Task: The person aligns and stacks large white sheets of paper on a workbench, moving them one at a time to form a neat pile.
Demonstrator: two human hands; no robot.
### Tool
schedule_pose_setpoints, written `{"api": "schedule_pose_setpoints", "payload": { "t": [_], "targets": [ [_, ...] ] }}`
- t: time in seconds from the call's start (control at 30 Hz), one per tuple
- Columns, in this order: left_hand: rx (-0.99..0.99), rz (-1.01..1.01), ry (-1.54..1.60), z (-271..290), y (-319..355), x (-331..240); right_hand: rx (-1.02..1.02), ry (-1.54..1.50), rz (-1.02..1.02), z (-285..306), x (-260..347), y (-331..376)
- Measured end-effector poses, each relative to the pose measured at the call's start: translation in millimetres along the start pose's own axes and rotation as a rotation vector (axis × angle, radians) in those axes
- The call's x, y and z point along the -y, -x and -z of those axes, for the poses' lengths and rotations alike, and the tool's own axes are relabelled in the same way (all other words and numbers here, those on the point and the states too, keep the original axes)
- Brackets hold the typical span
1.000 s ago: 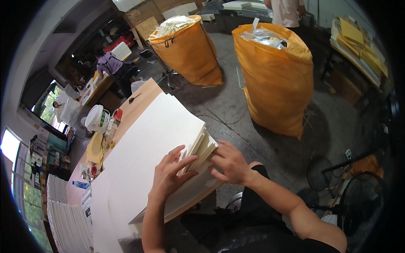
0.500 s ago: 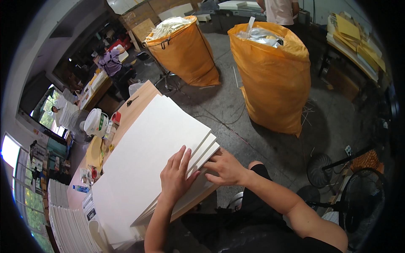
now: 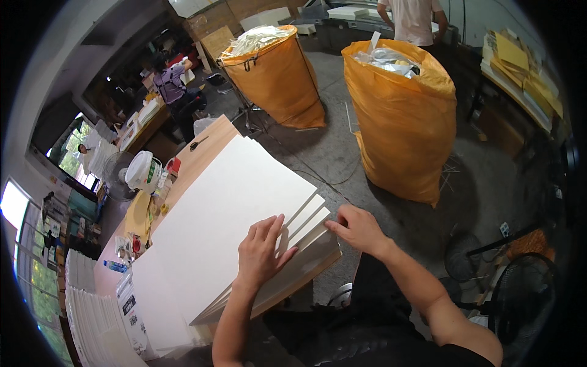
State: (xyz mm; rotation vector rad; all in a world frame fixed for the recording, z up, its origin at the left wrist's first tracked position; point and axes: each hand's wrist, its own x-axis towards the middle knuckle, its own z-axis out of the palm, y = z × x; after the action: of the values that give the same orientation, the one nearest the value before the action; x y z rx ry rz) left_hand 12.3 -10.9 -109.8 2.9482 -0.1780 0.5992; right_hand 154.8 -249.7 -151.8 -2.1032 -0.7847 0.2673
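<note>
Large white sheets [image 3: 226,196] lie fanned in a stack on the wooden table, their right-hand edges staggered like steps. My left hand [image 3: 262,249] rests on top of them near that edge, palm down, fingers stretched and slightly apart. My right hand [image 3: 362,229] is curled at the outer corner of the fan. Its thumb and forefinger pinch the edge of a lower white sheet [image 3: 315,227]; how many layers are between them I cannot tell. Beneath the fan, a greyish surface shows above the table's near edge.
Black scissors [image 3: 199,144], a white bucket [image 3: 143,171] and tape rolls line the table's [image 3: 211,136] far side. A tall white stack [image 3: 101,324] stands at left. Two orange sacks [image 3: 400,116] stand on the floor beyond. Fans [image 3: 529,300] are at right; other people work farther off.
My right hand has moved right and outward, from over the sheets' edge to their outer corner. The lower sheets spread a little wider. My left hand stays flat on the stack.
</note>
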Motion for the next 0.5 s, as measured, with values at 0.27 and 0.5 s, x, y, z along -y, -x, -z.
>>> {"api": "schedule_pose_setpoints", "payload": {
  "t": [0.27,0.5],
  "targets": [
    [0.041,0.057,0.112,18.6,-5.2,9.5,0.04,-0.011,0.127,5.0,48.8,-23.0],
    [0.089,-0.032,0.071,30.3,-12.2,9.1,0.011,-0.858,-0.074,-24.5,46.5,-30.4]
  ]
}}
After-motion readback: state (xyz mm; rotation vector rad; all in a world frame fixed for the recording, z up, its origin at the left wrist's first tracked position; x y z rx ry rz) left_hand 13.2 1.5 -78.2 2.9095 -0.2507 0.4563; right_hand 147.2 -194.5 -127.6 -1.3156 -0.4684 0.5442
